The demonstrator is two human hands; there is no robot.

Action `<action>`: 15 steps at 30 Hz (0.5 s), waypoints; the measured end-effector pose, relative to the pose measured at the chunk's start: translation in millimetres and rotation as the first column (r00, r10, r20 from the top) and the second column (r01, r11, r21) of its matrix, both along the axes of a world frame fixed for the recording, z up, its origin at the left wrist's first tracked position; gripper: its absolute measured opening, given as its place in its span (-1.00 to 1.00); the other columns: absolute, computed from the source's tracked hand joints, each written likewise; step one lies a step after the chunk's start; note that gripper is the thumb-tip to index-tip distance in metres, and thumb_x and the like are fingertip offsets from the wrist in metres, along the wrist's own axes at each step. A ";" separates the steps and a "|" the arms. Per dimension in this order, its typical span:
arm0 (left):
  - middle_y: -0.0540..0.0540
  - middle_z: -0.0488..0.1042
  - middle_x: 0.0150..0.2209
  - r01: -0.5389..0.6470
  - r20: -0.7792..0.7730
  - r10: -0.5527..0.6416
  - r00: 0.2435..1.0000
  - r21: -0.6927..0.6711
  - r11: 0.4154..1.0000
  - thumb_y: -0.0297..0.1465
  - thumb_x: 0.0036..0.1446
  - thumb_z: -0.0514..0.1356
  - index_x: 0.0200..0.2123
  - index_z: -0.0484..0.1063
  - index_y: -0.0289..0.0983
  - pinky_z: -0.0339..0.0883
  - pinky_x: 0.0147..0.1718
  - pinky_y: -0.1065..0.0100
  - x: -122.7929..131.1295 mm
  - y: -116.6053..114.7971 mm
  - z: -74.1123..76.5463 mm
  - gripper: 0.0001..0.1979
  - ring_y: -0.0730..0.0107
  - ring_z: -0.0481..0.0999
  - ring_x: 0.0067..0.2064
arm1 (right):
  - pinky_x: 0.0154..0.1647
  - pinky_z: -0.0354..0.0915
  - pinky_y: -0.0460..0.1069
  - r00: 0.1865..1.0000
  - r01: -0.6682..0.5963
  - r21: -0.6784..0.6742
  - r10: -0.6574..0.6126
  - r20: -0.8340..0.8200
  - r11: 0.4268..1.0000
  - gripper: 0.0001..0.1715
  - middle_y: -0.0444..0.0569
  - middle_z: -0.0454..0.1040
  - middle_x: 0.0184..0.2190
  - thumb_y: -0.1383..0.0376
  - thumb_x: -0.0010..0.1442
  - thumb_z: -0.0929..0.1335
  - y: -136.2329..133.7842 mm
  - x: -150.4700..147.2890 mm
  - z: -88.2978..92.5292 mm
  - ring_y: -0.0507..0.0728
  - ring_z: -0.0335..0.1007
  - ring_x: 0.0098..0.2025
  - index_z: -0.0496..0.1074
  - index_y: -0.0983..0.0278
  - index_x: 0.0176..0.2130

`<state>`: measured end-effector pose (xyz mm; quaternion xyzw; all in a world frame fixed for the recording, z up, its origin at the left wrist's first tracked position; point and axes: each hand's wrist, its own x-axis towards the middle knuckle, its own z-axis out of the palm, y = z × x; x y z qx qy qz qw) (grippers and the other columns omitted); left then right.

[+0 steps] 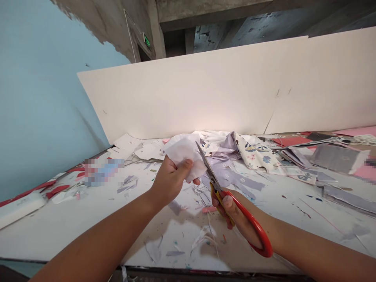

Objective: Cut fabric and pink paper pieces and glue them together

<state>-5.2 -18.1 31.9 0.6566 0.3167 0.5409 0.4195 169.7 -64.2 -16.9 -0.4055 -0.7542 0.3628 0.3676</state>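
Observation:
My left hand [174, 175] pinches a small white piece of fabric or paper [183, 150], with the thumb on top of it. In my right hand [232, 209] is a pair of scissors [216, 178] with red and yellow handles. The blades point up and away, along the right edge of the white piece; they look nearly closed, and I cannot tell whether anything lies between them. Behind my hands lie a lavender cloth with small white flowers [225, 172] and a cream floral-print cloth [255, 152].
White scraps [151, 150] and red scraps [57, 191] lie at the left, near a white box-like object [22, 207]. Grey packets [337, 156] and pink sheets [361, 131] lie at the right. Thin offcuts litter the white table [96, 227]. A white board [190, 94] stands along the back.

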 end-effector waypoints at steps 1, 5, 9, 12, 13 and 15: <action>0.07 0.35 -0.63 -0.005 -0.002 0.005 1.000 0.002 1.000 -0.25 0.05 0.09 -0.38 0.28 -0.27 0.29 -0.58 0.41 -0.1 0.2 -0.2 -0.81 0.51 0.36 -0.62 | -0.53 0.20 -0.09 1.000 0.005 0.003 -0.005 -0.002 1.000 -0.33 -0.14 0.12 -0.60 -0.20 0.07 -0.02 0.3 -0.4 -0.6 0.06 0.20 -0.47 0.21 0.27 -0.46; 0.07 0.36 -0.63 -0.034 0.011 0.034 0.999 -0.003 0.999 -0.24 0.04 0.10 -0.38 0.28 -0.26 0.30 -0.58 0.40 -0.1 0.8 -0.9 -0.80 0.52 0.36 -0.62 | -0.53 0.20 -0.08 1.000 0.008 0.004 -0.008 0.003 1.000 -0.31 -0.16 0.11 -0.62 -0.23 0.04 -0.02 2.3 -1.2 -3.4 0.05 0.18 -0.51 0.21 0.27 -0.47; 0.07 0.33 -0.64 -0.026 0.013 0.027 1.000 -0.005 1.000 -0.24 0.04 0.10 -0.36 0.28 -0.27 0.31 -0.58 0.40 0.5 0.5 -0.6 -0.79 0.51 0.37 -0.61 | -0.51 0.22 -0.08 1.000 0.011 0.006 -0.011 0.007 1.000 -0.33 -0.16 0.10 -0.62 -0.21 0.06 -0.02 2.4 -1.3 -3.0 0.04 0.15 -0.51 0.19 0.27 -0.47; 0.07 0.33 -0.62 -0.018 0.019 0.018 1.000 0.003 1.000 -0.24 0.04 0.10 -0.37 0.27 -0.27 0.32 -0.58 0.41 0.8 -0.1 0.3 -0.80 0.52 0.36 -0.61 | -0.47 0.23 -0.06 1.000 0.007 0.029 -0.008 0.020 1.000 -0.34 -0.17 0.11 -0.62 -0.20 0.08 -0.03 1.6 -1.4 -1.4 0.01 0.09 -0.54 0.19 0.27 -0.48; 0.07 0.33 -0.62 -0.018 0.021 0.018 1.000 0.004 1.000 -0.25 0.04 0.10 -0.38 0.27 -0.27 0.32 -0.58 0.41 0.9 -0.2 0.5 -0.80 0.52 0.36 -0.61 | -0.47 0.22 -0.05 1.000 0.008 0.035 -0.009 0.027 0.999 -0.34 -0.17 0.11 -0.62 -0.19 0.09 -0.04 1.3 -1.5 -0.9 0.00 0.07 -0.56 0.18 0.27 -0.49; 0.07 0.34 -0.62 -0.022 0.019 0.022 1.000 0.002 1.000 -0.25 0.04 0.10 -0.38 0.27 -0.27 0.33 -0.57 0.40 0.8 -0.3 0.8 -0.81 0.53 0.35 -0.61 | -0.49 0.21 -0.06 0.999 0.010 0.037 -0.011 0.039 0.999 -0.35 -0.18 0.10 -0.64 -0.18 0.10 -0.04 1.1 -1.6 -0.3 -0.01 0.04 -0.58 0.15 0.26 -0.52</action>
